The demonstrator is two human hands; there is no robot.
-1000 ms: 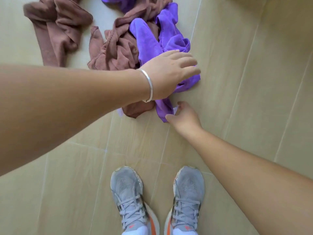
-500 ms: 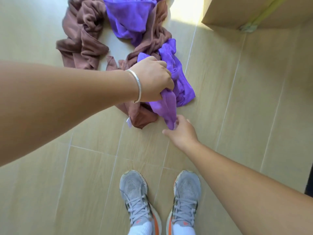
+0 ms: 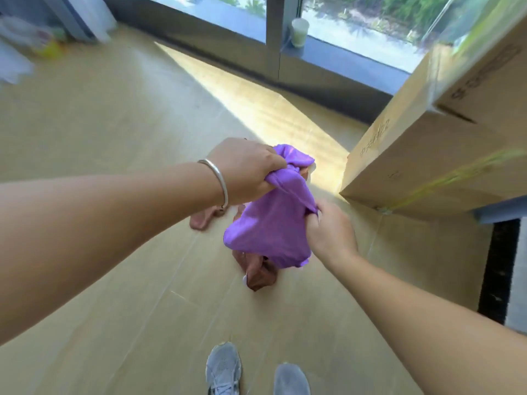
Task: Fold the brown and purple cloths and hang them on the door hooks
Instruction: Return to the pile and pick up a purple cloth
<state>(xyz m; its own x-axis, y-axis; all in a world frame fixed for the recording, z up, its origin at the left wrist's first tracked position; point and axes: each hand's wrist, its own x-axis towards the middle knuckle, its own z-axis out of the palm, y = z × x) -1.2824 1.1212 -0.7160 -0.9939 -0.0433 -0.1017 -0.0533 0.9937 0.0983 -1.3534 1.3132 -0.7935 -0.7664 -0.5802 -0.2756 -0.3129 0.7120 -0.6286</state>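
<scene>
While both hands [image 3: 288, 206] grip purple cloth [image 3: 273, 229], box [image 3: 427, 155] print blurs unreadably.

From my remote feed: hard daylight pours through the window [image 3: 356, 27] at top, throwing a bright wedge across the wooden floor [image 3: 114, 115] while the ground nearer me sits in even, softer shade. Glare whitens the glass and washes out the greenery outside. Motion blur smears the cardboard boxes [image 3: 427, 155] at right and the pale clutter [image 3: 25, 44] in the top-left corner. Wide-angle distortion bows the floor seams and stretches both forearms at the frame's edges. The purple cloth [image 3: 273, 223] reads fairly sharp, evenly lit.
</scene>
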